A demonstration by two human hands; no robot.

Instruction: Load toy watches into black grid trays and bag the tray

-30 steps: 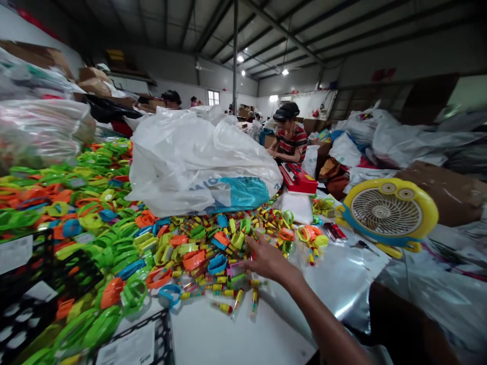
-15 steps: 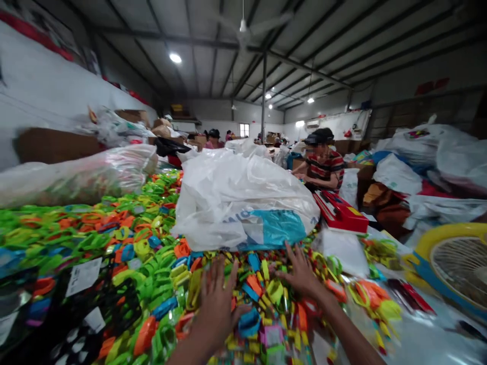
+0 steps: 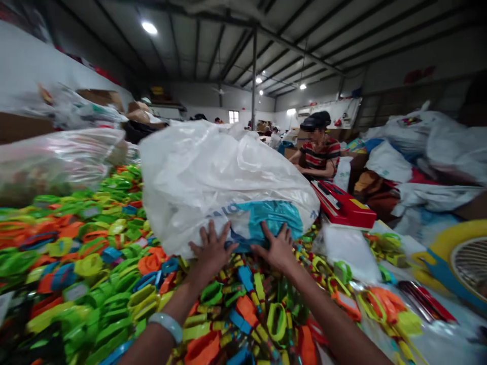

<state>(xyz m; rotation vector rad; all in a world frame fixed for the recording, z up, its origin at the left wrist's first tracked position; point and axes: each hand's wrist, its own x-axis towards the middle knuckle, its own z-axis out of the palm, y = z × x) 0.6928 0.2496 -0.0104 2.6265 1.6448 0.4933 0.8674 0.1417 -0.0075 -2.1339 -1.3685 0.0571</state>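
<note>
The left hand (image 3: 213, 249) and right hand (image 3: 280, 249), both spread wide, touch the near side of that white plastic bag (image 3: 228, 170) lying crosswise straight ahead

A smooth, pale bluish-grey bangle (image 3: 167, 323) circles the left forearm (image 3: 185, 295); left grip (image 3: 213, 251) and right grip (image 3: 279, 252) are bare.

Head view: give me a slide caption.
Left hand and right hand against a big white bag, colourful plastic bands heaped nearby.
</note>
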